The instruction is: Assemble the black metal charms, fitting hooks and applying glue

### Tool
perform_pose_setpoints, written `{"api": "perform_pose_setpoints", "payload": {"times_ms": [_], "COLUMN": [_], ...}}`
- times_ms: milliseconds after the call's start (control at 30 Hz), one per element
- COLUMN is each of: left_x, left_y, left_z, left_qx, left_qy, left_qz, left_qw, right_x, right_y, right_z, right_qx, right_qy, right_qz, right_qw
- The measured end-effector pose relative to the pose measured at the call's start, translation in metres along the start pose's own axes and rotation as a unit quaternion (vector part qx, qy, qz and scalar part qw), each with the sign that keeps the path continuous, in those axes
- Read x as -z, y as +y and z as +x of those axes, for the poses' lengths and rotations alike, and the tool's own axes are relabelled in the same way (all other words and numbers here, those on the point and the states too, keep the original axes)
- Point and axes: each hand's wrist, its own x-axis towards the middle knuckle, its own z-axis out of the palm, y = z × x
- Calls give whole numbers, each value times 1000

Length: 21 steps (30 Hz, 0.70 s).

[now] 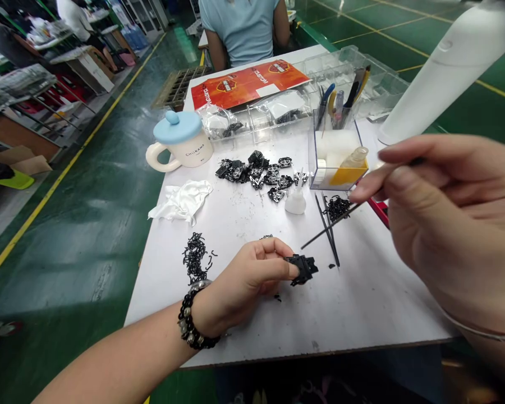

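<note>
My left hand point(263, 269) pinches a small black plastic part point(303, 270) above the white tabletop point(362, 303). In my right hand point(441, 224) is a thin dark rod-like tool point(329, 227), gripped between thumb and fingers, its tip pointing down and left. That tip is close to the black part, with a small gap between them. Dark tweezers point(329, 235) lie behind the tool, beside a heap of tiny black pieces point(337, 207). To the left of my left hand lies another pile of small curved black pieces point(194, 258).
Farther back are a heap of black-and-silver parts point(252, 171), a small translucent bottle point(295, 202), a clear tool box point(339, 160), a lidded mug point(180, 143) and a crumpled white tissue point(183, 201). A white cylinder point(441, 73) rises at right. Another person point(244, 28) sits beyond the table.
</note>
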Motion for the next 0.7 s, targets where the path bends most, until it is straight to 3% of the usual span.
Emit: {"api": "perform_pose_setpoints", "payload": {"times_ms": [300, 500, 700], "left_x": [1, 0, -1], "left_y": [2, 1, 2], "left_z": [0, 0, 0], "left_qx": [-6, -4, 1], "left_qy": [-6, -4, -4], "left_qz": [10, 0, -11], "left_qw": [1000, 1000, 1000], "right_x": [-8, -4, 1], "right_y": [5, 4, 3], "right_z": [-9, -6, -11], "right_qx": [-33, -22, -60], "right_qy": [-49, -27, -115], "right_qz": [4, 29, 54], "right_qw": [998, 999, 990]}}
